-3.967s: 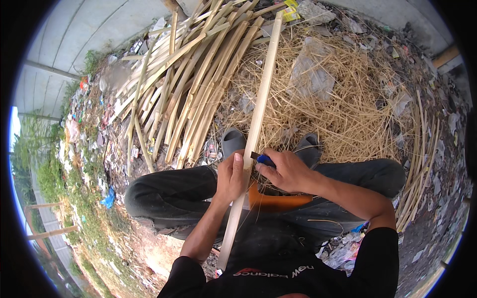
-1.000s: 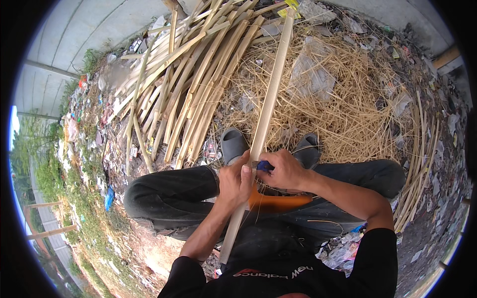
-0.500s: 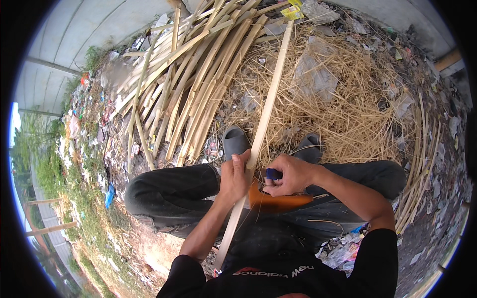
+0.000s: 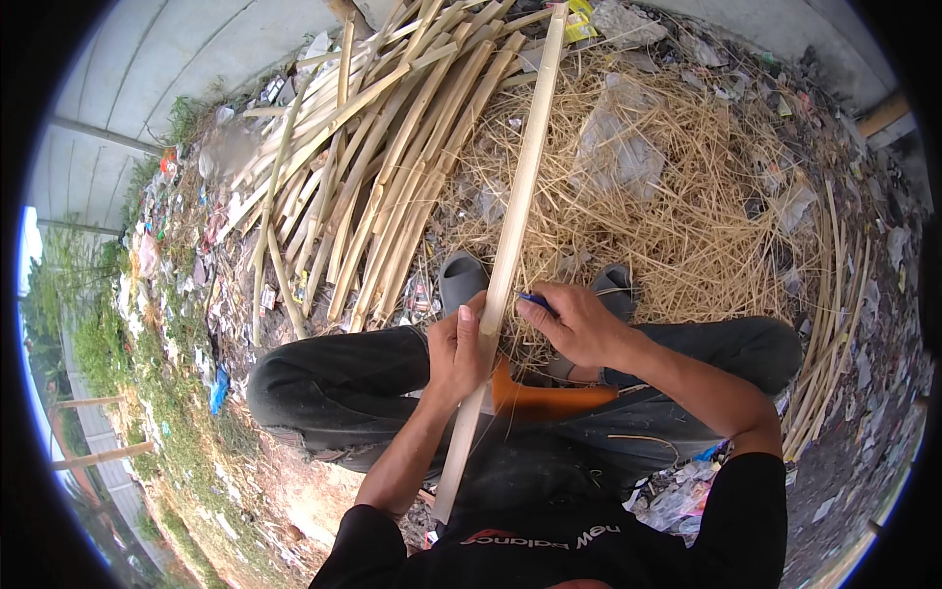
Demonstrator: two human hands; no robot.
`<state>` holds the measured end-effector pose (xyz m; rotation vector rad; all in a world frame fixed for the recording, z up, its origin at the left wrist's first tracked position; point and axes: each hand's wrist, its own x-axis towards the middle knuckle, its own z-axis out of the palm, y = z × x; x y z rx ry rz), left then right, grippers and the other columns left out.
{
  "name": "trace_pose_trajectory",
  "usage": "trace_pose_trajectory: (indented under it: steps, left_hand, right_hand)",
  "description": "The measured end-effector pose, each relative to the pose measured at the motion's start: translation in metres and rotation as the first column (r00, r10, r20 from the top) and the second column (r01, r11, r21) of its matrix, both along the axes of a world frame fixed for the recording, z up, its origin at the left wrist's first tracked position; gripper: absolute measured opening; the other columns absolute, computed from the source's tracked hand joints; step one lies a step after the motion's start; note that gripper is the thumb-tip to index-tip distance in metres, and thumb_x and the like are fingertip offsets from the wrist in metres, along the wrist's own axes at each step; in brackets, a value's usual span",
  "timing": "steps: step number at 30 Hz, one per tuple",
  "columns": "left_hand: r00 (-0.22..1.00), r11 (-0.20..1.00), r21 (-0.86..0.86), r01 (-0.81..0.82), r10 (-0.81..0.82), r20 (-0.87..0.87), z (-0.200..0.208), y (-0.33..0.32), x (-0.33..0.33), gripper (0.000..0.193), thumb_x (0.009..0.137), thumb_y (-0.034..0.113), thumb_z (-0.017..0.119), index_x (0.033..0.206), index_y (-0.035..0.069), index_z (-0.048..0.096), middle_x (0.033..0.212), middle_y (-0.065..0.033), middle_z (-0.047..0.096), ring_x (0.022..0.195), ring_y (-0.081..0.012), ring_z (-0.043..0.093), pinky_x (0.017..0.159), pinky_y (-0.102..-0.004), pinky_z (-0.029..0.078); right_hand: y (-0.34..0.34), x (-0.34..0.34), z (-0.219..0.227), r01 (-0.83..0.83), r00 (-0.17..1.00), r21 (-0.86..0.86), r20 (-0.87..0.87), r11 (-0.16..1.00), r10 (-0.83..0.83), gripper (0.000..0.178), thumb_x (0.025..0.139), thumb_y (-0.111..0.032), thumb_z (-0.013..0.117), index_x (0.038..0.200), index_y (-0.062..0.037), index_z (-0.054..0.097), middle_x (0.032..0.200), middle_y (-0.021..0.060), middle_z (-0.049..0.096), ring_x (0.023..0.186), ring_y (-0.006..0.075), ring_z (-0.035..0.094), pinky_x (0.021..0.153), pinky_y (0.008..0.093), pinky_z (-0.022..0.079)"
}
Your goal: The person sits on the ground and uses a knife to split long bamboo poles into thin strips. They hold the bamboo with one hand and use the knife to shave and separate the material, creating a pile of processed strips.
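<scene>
A long pale bamboo strip (image 4: pixel 521 196) slants from the far side down past my lap. My left hand (image 4: pixel 457 355) is closed around its lower part, the thumb lying along the strip. On the strip's right side, my right hand (image 4: pixel 581 324) grips a small blue-handled knife (image 4: pixel 536 300). The knife points toward the strip's edge just beyond my left hand; its blade is hard to make out. Below my right hand, an orange object (image 4: pixel 559 401) shows between my thighs.
Many bamboo strips (image 4: pixel 402 187) lie piled at the far left. Straw-like shavings (image 4: pixel 706 236) cover the ground ahead, around my grey slippers (image 4: pixel 462 279). Thin strips (image 4: pixel 834 314) lie along the right. Scattered litter and a grey wall (image 4: pixel 226 54) stand around.
The bamboo strip's far end has shifted farther away and slightly left. My right hand has moved a little up and turned, carrying the knife; my left hand stays around the strip.
</scene>
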<state>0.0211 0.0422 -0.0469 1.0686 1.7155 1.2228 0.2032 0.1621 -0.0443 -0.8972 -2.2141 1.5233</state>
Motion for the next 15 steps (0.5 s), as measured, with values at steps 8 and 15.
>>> trace_pose_trajectory:
  steps: [8,15]
  left_hand:
    - [0.988,0.999,0.054,0.004,0.004,-0.157,-0.004,-0.003,-0.001,0.067,0.11,0.046,0.038,0.131,-0.014,0.06,0.06,-0.0066,0.058,0.06,-0.0105,0.06,0.054,-0.0303,0.046]
    - [0.951,0.997,0.014,0.082,-0.074,-0.3,0.0,-0.003,-0.001,0.065,0.108,0.044,0.044,0.127,-0.016,0.061,0.057,-0.0097,0.061,0.055,-0.0201,0.067,0.055,-0.0333,0.051]
  right_hand:
    - [-0.028,-0.009,0.001,0.115,0.98,0.092,-0.173,0.989,-0.098,0.033,0.086,-0.03,0.081,0.091,-0.0012,0.067,0.063,0.0085,0.063,0.051,0.0201,0.06,0.051,0.0336,0.048]
    - [-0.035,-0.015,-0.003,0.188,0.967,0.075,-0.189,0.979,-0.171,0.024,0.086,-0.024,0.08,0.09,-0.0025,0.07,0.063,0.0114,0.064,0.051,0.0238,0.064,0.05,0.0344,0.049]
